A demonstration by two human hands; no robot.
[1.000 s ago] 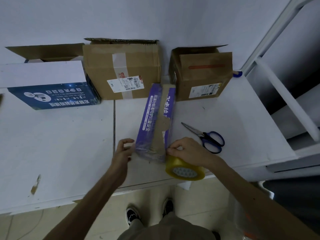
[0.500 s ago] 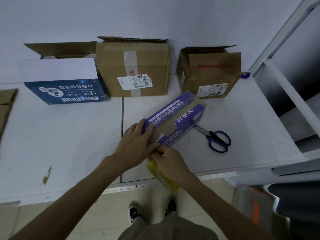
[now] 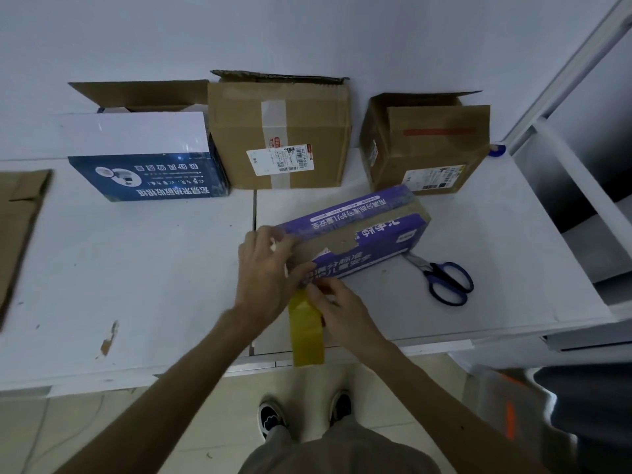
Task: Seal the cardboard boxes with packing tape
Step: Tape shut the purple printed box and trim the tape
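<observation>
A long purple box (image 3: 362, 234) with a brown cardboard strip along its top lies slanted on the white table (image 3: 136, 268). My left hand (image 3: 266, 271) grips its near end, fingers curled over the top edge. My right hand (image 3: 338, 309) pinches the yellow packing tape (image 3: 306, 330) at the box's near corner. The roll hangs edge-on below the hands, over the table's front edge.
Blue-handled scissors (image 3: 444, 278) lie right of the purple box. At the back stand a blue-and-white box (image 3: 143, 159) and two brown boxes (image 3: 280, 135) (image 3: 427, 145) with open flaps. Flat cardboard (image 3: 20, 227) lies at the left edge. A white frame (image 3: 564, 165) rises on the right.
The purple box swung from pointing away to slanting right. My left hand moved onto its near end. The tape roll turned from flat-on to edge-on under my right hand.
</observation>
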